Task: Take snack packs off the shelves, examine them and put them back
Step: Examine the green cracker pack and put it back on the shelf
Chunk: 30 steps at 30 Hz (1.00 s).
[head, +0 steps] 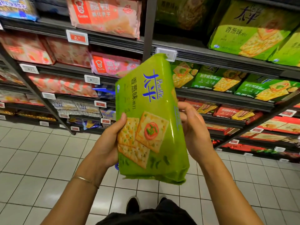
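We have the green Pacific cracker pack [151, 120] mid-frame, off the shelf [227, 62], left hand [108, 143] clasping its 9 o'clock edge, right hand [193, 132] its 3 o'clock; slick film may slip if either loosens.

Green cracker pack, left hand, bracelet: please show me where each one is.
green cracker pack [151, 120], head view, middle of its printed front.
left hand [108, 143], head view, middle of the hand.
bracelet [84, 179], head view, thin band across the wrist.
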{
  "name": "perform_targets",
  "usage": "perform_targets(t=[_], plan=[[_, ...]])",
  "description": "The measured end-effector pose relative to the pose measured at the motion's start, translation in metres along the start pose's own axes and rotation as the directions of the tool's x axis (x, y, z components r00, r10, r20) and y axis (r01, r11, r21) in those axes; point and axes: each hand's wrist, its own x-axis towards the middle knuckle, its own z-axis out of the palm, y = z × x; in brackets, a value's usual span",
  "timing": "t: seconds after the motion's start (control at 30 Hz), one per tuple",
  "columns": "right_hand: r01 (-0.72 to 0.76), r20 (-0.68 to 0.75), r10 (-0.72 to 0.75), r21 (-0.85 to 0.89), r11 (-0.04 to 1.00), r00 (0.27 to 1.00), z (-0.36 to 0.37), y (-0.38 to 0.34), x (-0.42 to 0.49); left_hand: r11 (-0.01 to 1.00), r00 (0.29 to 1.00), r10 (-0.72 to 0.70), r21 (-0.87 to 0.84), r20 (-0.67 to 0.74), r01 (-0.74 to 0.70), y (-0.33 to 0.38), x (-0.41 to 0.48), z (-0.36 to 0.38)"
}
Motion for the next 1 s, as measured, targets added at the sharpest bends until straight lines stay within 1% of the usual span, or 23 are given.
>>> perform_targets(t=[0.07, 0.1, 0.13, 0.17, 0.23, 0.27, 0.3, 0.33, 0.37, 0.4, 0.43, 0.47, 0.53, 0.7, 0.8, 0.93, 1.0], plan=[[0.005, -0.019, -0.005, -0.029, 1.0, 1.0, 0.005, -0.005, 0.007, 0.979, 0.985, -0.163, -0.113, 0.05, 0.168, -0.002, 0.003, 0.0], [0.001, -0.031, -0.002, -0.029, 1.0, 1.0, 0.008, -0.006, 0.012, 0.955, 0.972, -0.232, -0.177, 0.047, 0.236, -0.003, 0.005, 0.004], [-0.006, -0.037, 0.006, -0.02, 1.0, 0.999, 0.01, -0.006, 0.016, 0.944, 0.962, -0.271, -0.194, 0.01, 0.268, -0.006, 0.007, 0.007], [-0.01, -0.033, 0.01, -0.015, 1.0, 0.999, 0.012, -0.005, 0.02, 0.951, 0.964, -0.265, -0.167, -0.008, 0.26, -0.008, 0.009, 0.01], [-0.054, -0.02, 0.053, -0.059, 0.997, 0.998, 0.017, -0.004, 0.03, 0.981, 0.979, -0.193, -0.047, -0.068, 0.19, -0.012, 0.012, 0.017], [-0.102, -0.023, 0.1, -0.076, 0.992, 0.995, 0.019, -0.003, 0.034, 0.985, 0.984, -0.171, -0.028, -0.056, 0.169, -0.016, 0.01, 0.02], [-0.167, -0.044, 0.164, -0.07, 0.983, 0.985, 0.019, -0.001, 0.037, 0.982, 0.984, -0.177, -0.074, -0.001, 0.176, -0.02, 0.009, 0.018], [-0.24, -0.076, 0.236, -0.048, 0.97, 0.969, 0.017, 0.002, 0.04, 0.961, 0.972, -0.228, -0.146, 0.052, 0.233, -0.02, 0.005, 0.022], [-0.307, -0.112, 0.302, -0.032, 0.951, 0.947, 0.015, 0.004, 0.042, 0.92, 0.957, -0.249, -0.272, 0.15, 0.282, -0.022, 0.003, 0.024], [-0.358, -0.14, 0.351, -0.026, 0.933, 0.926, 0.012, 0.007, 0.044, 0.856, 0.936, -0.285, -0.386, 0.204, 0.345, -0.022, 0.0, 0.023], [-0.394, -0.161, 0.385, -0.028, 0.919, 0.909, 0.01, 0.009, 0.044, 0.819, 0.932, -0.311, -0.443, 0.189, 0.363, -0.021, 0.0, 0.023], [-0.417, -0.176, 0.407, -0.027, 0.908, 0.896, 0.009, 0.011, 0.044, 0.801, 0.92, -0.357, -0.455, 0.161, 0.39, -0.019, -0.003, 0.025], [-0.432, -0.197, 0.421, -0.015, 0.902, 0.885, 0.008, 0.014, 0.042, 0.746, 0.904, -0.407, -0.524, 0.131, 0.412, -0.018, -0.003, 0.023], [-0.462, -0.23, 0.453, 0.016, 0.887, 0.861, 0.012, 0.014, 0.039, 0.742, 0.905, -0.411, -0.537, 0.106, 0.4, -0.02, -0.004, 0.021], [-0.469, -0.239, 0.462, 0.029, 0.883, 0.854, 0.012, 0.014, 0.038, 0.715, 0.898, -0.43, -0.57, 0.096, 0.404, -0.022, -0.004, 0.018], [-0.506, -0.22, 0.498, 0.021, 0.862, 0.839, 0.009, 0.017, 0.035, 0.736, 0.889, -0.456, -0.547, 0.034, 0.398, -0.026, -0.003, 0.015], [-0.526, -0.21, 0.522, 0.038, 0.85, 0.827, 0.007, 0.019, 0.033, 0.77, 0.897, -0.442, -0.503, 0.021, 0.392, -0.028, -0.001, 0.015]])
